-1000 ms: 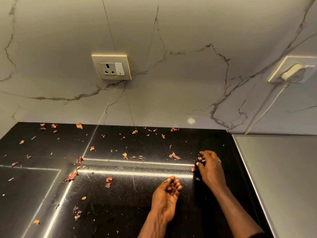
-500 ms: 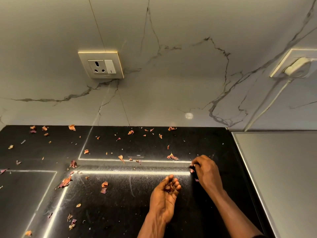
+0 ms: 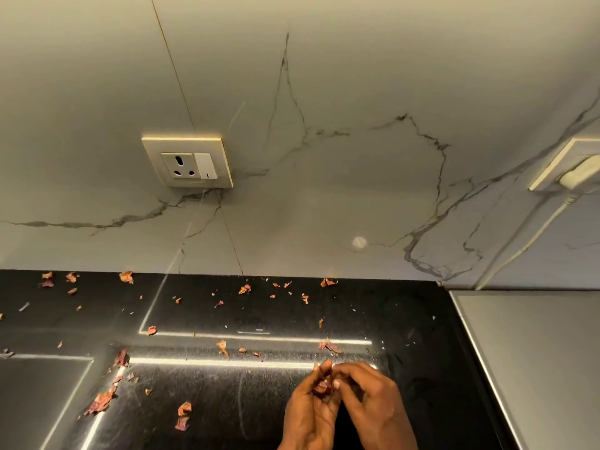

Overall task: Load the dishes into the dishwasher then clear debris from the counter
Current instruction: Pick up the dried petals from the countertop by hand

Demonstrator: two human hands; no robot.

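Observation:
Reddish-orange onion-skin debris [image 3: 100, 402] lies scattered over the glossy black counter [image 3: 246, 414], with more flakes along the back edge [image 3: 126, 277] and one just beyond my hands [image 3: 329, 345]. My left hand [image 3: 306, 417] is cupped palm up at the bottom centre, its fingers curled round a small pile of collected scraps [image 3: 322, 388]. My right hand [image 3: 373, 404] sits right beside it. Its bent fingertips meet over the left palm and pinch at the pile.
A marble-look wall rises behind the counter, carrying a socket with a switch [image 3: 188, 162]. At the far right, a white plug [image 3: 581, 177] feeds a cable down the wall. A grey metal surface [image 3: 535, 368] adjoins the counter on the right.
My right hand has left the flakes at the right of the counter and come back to my cupped left hand. The left hand has curled tighter round its pile. The view has tilted up slightly.

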